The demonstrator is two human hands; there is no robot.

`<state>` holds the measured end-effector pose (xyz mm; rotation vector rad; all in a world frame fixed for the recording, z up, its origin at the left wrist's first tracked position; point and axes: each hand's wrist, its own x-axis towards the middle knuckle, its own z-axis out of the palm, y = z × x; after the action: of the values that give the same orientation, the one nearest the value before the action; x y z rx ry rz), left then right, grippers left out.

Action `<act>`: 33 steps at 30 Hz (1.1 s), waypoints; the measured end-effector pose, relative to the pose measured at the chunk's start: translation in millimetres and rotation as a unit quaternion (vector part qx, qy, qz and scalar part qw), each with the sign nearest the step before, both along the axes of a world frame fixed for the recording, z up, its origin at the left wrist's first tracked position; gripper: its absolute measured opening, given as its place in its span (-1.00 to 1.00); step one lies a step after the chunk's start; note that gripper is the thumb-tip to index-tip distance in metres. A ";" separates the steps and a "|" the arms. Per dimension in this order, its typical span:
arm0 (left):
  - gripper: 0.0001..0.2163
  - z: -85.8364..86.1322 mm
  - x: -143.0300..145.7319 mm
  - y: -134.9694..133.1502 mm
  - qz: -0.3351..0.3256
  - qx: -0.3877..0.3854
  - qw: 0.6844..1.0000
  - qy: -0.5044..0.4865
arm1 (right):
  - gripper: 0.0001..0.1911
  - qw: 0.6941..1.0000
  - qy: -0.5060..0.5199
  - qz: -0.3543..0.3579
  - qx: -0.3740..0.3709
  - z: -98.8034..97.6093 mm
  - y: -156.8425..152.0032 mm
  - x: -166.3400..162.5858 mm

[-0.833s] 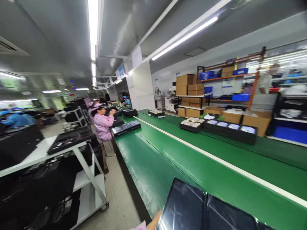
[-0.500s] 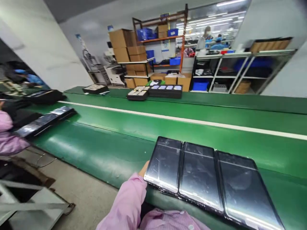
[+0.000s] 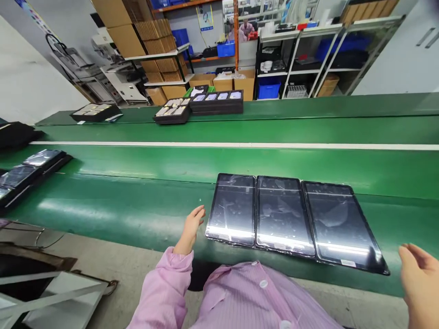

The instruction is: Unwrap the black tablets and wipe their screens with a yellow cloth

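Observation:
Three dark glossy screen panels in clear film, a left one (image 3: pixel 232 210), a middle one (image 3: pixel 284 214) and a right one (image 3: pixel 343 224), lie side by side at the front of the green surface. Just off the left panel's outer edge, my left hand (image 3: pixel 190 228) is open and empty, fingers stretched towards it. My right hand (image 3: pixel 421 274), partly cut off by the frame's edge, is a little beyond the right panel's lower corner. Its fingers are loosely bent and apart, with nothing visible in them.
Similar panels on black trays (image 3: pixel 32 171) lie at the left. Across a white line (image 3: pixel 240 145) stand a black tray of light parts (image 3: pixel 172 111) and a stack of trays with bluish parts (image 3: pixel 217 104). A metal cart (image 3: pixel 58 297) stands at lower left.
The panels, held by my left hand's side before, now lie flat on the surface. My left hand has come away from them, and my right hand has come into view.

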<state>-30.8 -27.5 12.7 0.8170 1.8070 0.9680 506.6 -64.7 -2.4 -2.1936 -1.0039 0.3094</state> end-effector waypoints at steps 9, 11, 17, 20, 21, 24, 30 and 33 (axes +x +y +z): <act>-0.45 15.7 -2.5 -17.6 -0.086 0.054 0.995 -0.022 | -0.54 0.935 -0.121 0.323 0.082 23.5 48.3 -153.6; -0.32 8.5 4.4 -12.7 -0.096 0.051 0.994 -0.029 | -0.62 0.904 -0.150 0.390 0.089 25.4 63.7 -178.9; -0.23 -7.9 22.8 -11.0 -0.113 0.046 0.988 -0.091 | -0.69 0.870 -0.170 0.459 0.055 47.4 116.5 -235.5; -0.25 -8.5 22.7 -15.3 -0.109 0.043 0.987 -0.109 | -0.70 0.870 -0.170 0.462 0.031 50.4 150.2 -256.7; -0.24 -8.2 21.2 -15.7 -0.111 0.041 0.986 -0.115 | -0.70 0.870 -0.172 0.461 0.025 49.4 161.4 -262.9; -0.17 -7.4 15.1 -11.7 -0.119 0.030 0.982 -0.142 | -0.72 0.871 -0.175 0.458 -0.003 43.9 190.5 -277.7; -0.05 -7.2 10.0 13.2 -0.098 0.015 0.982 -0.160 | -0.87 0.856 -0.162 0.487 -0.054 41.5 220.8 -288.7; 0.01 -6.8 10.7 21.7 -0.105 0.016 0.980 -0.166 | -0.84 0.849 -0.161 0.501 -0.042 48.7 213.8 -292.9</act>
<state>-20.1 -5.9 5.9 0.7949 1.3936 0.9360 213.7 149.0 46.3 -1.6138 -2.3248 0.4511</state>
